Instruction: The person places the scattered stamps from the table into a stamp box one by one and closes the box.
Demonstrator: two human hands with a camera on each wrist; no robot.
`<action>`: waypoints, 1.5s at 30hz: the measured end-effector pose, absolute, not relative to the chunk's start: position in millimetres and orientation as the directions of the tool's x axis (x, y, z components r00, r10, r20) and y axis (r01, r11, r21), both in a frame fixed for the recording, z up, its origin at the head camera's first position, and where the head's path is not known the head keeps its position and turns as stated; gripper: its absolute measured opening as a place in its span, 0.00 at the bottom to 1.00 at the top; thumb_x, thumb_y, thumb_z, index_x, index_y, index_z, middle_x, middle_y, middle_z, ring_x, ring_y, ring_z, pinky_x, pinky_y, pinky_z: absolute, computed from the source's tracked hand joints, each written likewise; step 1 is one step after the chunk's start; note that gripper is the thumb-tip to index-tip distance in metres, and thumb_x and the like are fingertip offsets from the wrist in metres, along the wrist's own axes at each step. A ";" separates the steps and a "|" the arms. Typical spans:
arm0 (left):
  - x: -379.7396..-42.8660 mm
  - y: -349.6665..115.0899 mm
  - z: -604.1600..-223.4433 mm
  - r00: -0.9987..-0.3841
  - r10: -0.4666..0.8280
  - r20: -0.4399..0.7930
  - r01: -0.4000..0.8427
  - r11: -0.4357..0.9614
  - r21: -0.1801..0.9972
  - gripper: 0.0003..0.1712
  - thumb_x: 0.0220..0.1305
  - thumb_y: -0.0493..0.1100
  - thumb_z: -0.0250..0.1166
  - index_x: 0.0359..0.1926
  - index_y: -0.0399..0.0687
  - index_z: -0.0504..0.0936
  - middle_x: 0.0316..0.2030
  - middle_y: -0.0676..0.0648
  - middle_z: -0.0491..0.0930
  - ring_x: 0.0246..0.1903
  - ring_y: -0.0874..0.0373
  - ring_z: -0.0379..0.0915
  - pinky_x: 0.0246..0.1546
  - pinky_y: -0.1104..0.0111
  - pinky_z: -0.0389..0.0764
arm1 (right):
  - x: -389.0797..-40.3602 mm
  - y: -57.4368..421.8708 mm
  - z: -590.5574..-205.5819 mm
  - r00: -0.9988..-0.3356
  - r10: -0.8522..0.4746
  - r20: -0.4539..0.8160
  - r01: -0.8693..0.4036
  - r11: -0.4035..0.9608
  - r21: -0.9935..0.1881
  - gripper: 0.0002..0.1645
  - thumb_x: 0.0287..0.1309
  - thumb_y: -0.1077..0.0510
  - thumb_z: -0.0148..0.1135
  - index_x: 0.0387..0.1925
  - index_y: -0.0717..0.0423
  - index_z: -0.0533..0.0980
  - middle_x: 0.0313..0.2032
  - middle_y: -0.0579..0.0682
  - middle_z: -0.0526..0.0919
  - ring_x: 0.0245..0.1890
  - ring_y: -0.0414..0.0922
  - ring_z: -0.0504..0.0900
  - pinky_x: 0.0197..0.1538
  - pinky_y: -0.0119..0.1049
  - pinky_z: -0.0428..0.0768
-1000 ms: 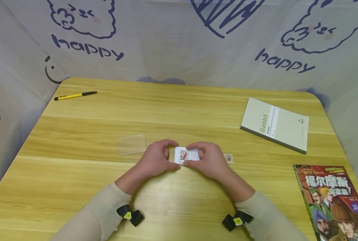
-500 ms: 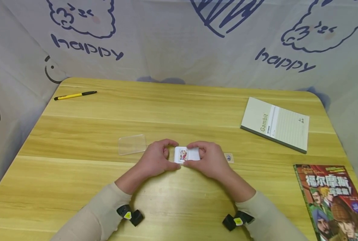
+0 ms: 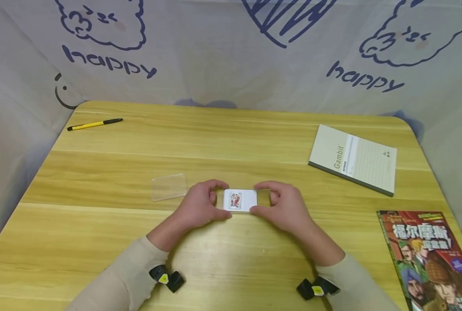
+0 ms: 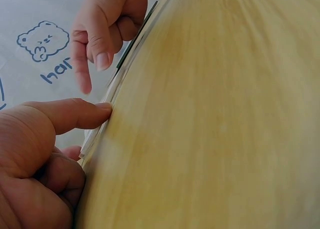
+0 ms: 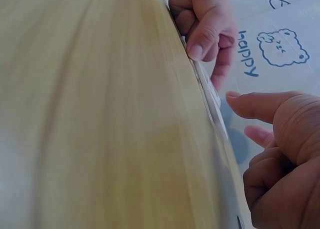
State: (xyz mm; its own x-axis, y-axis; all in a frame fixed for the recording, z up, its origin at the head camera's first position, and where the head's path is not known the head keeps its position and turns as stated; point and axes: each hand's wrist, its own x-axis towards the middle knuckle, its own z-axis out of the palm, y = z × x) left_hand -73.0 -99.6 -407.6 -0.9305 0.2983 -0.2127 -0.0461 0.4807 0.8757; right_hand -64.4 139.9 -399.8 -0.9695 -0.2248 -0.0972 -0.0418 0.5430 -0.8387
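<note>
A white card point(image 3: 249, 198) bearing a small colourful stamp point(image 3: 235, 201) lies in a shallow clear plastic case on the table. My left hand point(image 3: 201, 201) grips the case's left end, thumb on the near edge and forefinger on the far edge. At the right end, my right hand point(image 3: 283, 204) has its thumb and forefinger spread around the corners. In the right wrist view that thumb point(image 5: 245, 103) stands slightly apart from the case; its other fingers are curled. A clear plastic lid point(image 3: 169, 187) lies just left of my left hand.
A yellow and black pen point(image 3: 94, 125) lies at the back left of the wooden table point(image 3: 215, 142). At the back right is a Gambit notebook point(image 3: 353, 160). A colourful comic-style book point(image 3: 429, 255) lies at the front right.
My right hand has released the stamp and card and shifted right, uncovering the card's right end. It now hides the small second stamp seen earlier. My left hand stays in place.
</note>
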 end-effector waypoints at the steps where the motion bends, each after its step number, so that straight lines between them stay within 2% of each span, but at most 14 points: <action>1: -73.0 -99.6 -408.0 -0.931 0.300 -0.210 -0.042 0.481 0.876 0.37 0.40 0.34 0.83 0.55 0.40 0.80 0.17 0.53 0.61 0.17 0.61 0.56 0.20 0.69 0.60 | -63.9 142.1 -399.9 -0.970 -0.224 -0.090 -0.048 0.544 -0.838 0.28 0.43 0.56 0.83 0.50 0.52 0.84 0.12 0.42 0.57 0.14 0.39 0.54 0.21 0.33 0.57; 7: -72.6 -99.6 -408.8 -0.931 0.301 -0.205 -0.036 0.484 0.874 0.37 0.39 0.33 0.83 0.55 0.40 0.80 0.17 0.53 0.61 0.17 0.61 0.56 0.21 0.68 0.61 | -60.3 155.2 -400.3 -0.976 -0.207 -0.065 -0.063 0.558 -0.827 0.28 0.43 0.56 0.83 0.50 0.53 0.83 0.12 0.42 0.56 0.14 0.39 0.54 0.22 0.34 0.60; 15: -72.4 -99.5 -407.8 -0.930 0.299 -0.212 -0.046 0.479 0.877 0.37 0.40 0.33 0.83 0.56 0.40 0.79 0.17 0.53 0.60 0.17 0.61 0.55 0.21 0.68 0.59 | -57.2 174.1 -402.6 -0.981 -0.178 -0.078 -0.039 0.575 -0.817 0.29 0.44 0.57 0.83 0.51 0.54 0.83 0.13 0.41 0.56 0.15 0.39 0.53 0.29 0.36 0.69; 25: -73.3 -98.4 -408.0 -0.928 0.301 -0.221 -0.051 0.485 0.873 0.37 0.41 0.33 0.83 0.56 0.40 0.79 0.17 0.53 0.59 0.18 0.61 0.54 0.21 0.68 0.59 | -53.4 197.8 -403.3 -0.983 -0.150 -0.105 -0.007 0.601 -0.799 0.29 0.45 0.56 0.82 0.51 0.55 0.82 0.14 0.41 0.55 0.16 0.39 0.54 0.24 0.35 0.63; 34: -73.2 -98.5 -408.8 -0.930 0.299 -0.213 -0.042 0.492 0.870 0.37 0.41 0.34 0.83 0.56 0.41 0.80 0.17 0.53 0.60 0.18 0.60 0.54 0.21 0.68 0.59 | -48.1 214.2 -401.2 -0.984 -0.148 -0.099 -0.018 0.640 -0.768 0.26 0.48 0.56 0.80 0.50 0.55 0.82 0.15 0.42 0.57 0.17 0.40 0.56 0.32 0.38 0.68; 45: -73.0 -97.9 -408.9 -0.932 0.297 -0.208 -0.039 0.489 0.871 0.37 0.40 0.33 0.83 0.56 0.40 0.80 0.17 0.53 0.60 0.18 0.61 0.55 0.22 0.68 0.60 | -49.3 223.3 -405.3 -0.982 -0.174 -0.070 -0.066 0.671 -0.738 0.17 0.53 0.60 0.76 0.46 0.57 0.83 0.15 0.42 0.57 0.17 0.39 0.55 0.30 0.36 0.66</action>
